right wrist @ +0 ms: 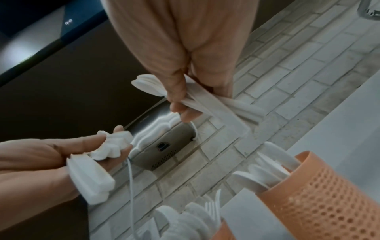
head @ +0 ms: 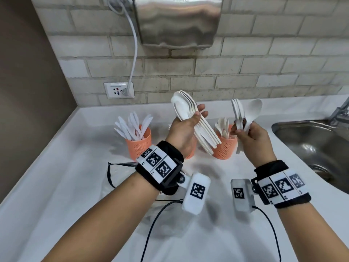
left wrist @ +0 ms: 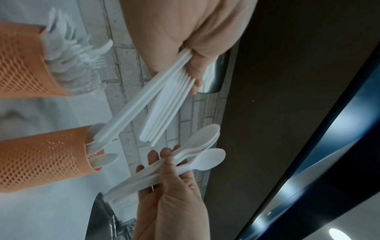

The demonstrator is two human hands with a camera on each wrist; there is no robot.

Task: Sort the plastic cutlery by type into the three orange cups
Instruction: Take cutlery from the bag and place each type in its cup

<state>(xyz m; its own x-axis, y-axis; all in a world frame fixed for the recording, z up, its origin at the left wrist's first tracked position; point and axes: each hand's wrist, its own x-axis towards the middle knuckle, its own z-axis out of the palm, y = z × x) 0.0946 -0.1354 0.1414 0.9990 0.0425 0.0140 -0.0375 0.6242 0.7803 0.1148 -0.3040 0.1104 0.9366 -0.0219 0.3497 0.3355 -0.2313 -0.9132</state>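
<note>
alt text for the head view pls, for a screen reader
Left hand grips a stack of white plastic spoons; right hand holds a smaller bunch of spoons, both above a white counter. Behind stand orange cups of cutlery, a sink to the right.

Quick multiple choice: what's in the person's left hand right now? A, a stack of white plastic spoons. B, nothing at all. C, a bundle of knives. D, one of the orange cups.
A: the left hand grips a nested stack of white spoons, bowls up, above the counter, while the knives stand in the left orange cup.
</note>
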